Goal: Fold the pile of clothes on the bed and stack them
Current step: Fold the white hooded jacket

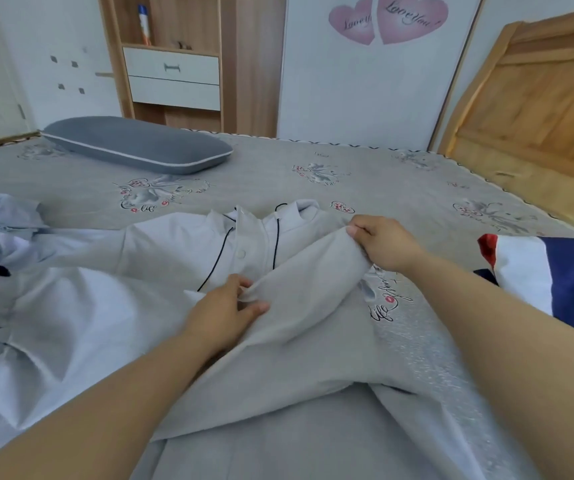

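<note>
We saw the white shirt [244, 251] lying on the bed [365, 174]. The left hand [230, 306] and the right hand [382, 240] each pinched its folded part, perhaps a sleeve; the hands were apart.

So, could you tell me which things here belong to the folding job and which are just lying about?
Part of the job:
white shirt, gripped by the left hand and right hand
pale blue garments waiting beside it
bed

Just lying about:
grey pillow
red, white and navy fabric
bottle on the shelf
</note>
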